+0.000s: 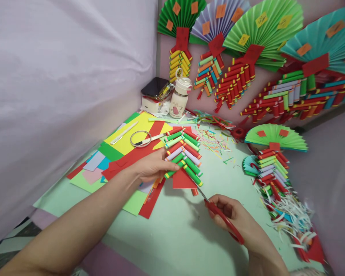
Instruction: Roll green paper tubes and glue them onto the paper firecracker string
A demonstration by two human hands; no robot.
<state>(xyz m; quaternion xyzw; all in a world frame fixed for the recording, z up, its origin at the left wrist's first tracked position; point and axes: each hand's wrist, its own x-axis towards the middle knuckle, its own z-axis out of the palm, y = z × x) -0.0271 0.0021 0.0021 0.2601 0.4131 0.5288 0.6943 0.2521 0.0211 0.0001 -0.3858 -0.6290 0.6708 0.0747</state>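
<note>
My left hand (153, 165) pinches a string of paper firecrackers (184, 147), its thumb pressed on the lower green rolls. The small rolls are red, green, pale green and lilac with yellow or orange ends, set in a herringbone pattern. A square of red paper (184, 179) sticks out at its near end. In my right hand (232, 214) is a pair of scissors (222, 220) with red handles. Its blades reach up to the lowest right green roll and the red paper's edge; whether they cut into anything I cannot tell.
Coloured paper sheets (126, 138) lie at left, with a white pen (124, 132) and a metal ring (140, 138). A bottle (179, 101) and a phone (155, 87) stand behind. Paper scraps (214, 140) litter the back; a finished fan ornament (276, 138) rests at right. Similar fans (264, 28) hang on the wall.
</note>
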